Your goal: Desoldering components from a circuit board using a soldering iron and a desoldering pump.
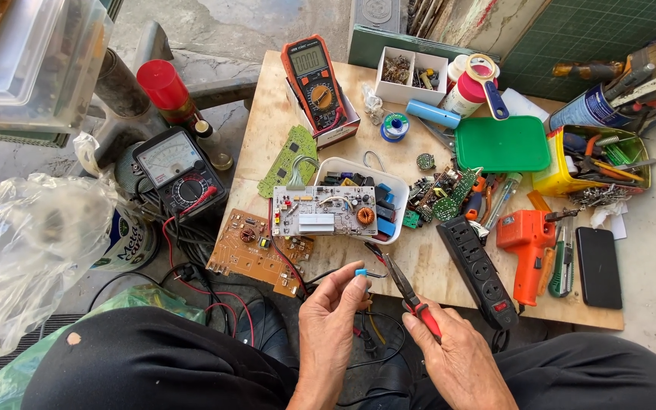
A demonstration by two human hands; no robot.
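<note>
My left hand (329, 319) pinches a small blue electronic part (361, 271) between thumb and fingers, in front of the wooden table's near edge. My right hand (457, 353) grips red-handled needle-nose pliers (404, 282), whose tip points up-left toward the blue part's thin leads. Just beyond them, a white circuit board (324, 210) with a copper coil rests across a white plastic tray (389, 182) that holds blue and black parts. A brown circuit board (256, 249) overhangs the table's front-left corner.
On the plywood table (419, 258) lie a black power strip (480, 269), orange glue gun (527, 247), black phone (598, 266), green lid (501, 143), orange digital multimeter (313, 80), solder spool (395, 126). An analog meter (178, 171) and clear plastic bag (28, 243) sit left.
</note>
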